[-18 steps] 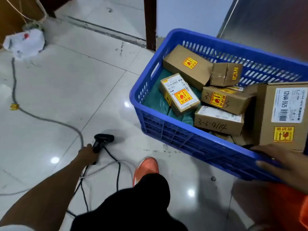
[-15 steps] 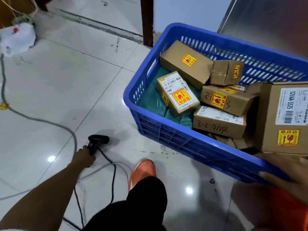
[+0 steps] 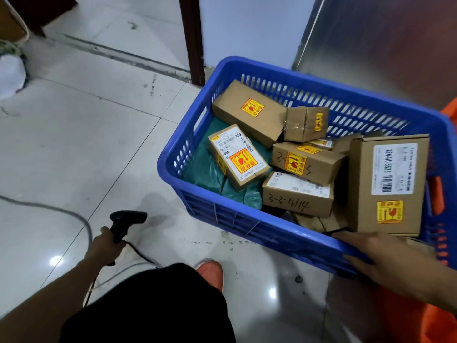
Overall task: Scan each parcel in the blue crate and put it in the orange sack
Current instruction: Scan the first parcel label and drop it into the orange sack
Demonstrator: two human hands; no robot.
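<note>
A blue crate point(image 3: 222, 209) stands on the tiled floor and holds several brown cardboard parcels with yellow-red stickers. The largest parcel point(image 3: 388, 184) stands at the crate's right end, its white label facing me. My right hand point(image 3: 380, 256) lies over the crate's near rim, just below that parcel, fingers spread toward it. My left hand point(image 3: 106, 243) grips the handle of a black barcode scanner point(image 3: 123, 224) low over the floor, left of the crate. The orange sack point(image 3: 440, 325) shows at the bottom right and behind the crate's right end.
The scanner's cable point(image 3: 141, 253) trails across the floor near my orange shoe point(image 3: 210, 271). A grey cable point(image 3: 74, 216) curves at left. A dark door post point(image 3: 191, 40) and a metal panel point(image 3: 383, 45) stand behind the crate. Green wrapping point(image 3: 205, 169) lines the crate's bottom.
My left hand has raised the scanner a little off the floor. My right hand stays on the crate's near rim by the large parcel. The view has shifted.
</note>
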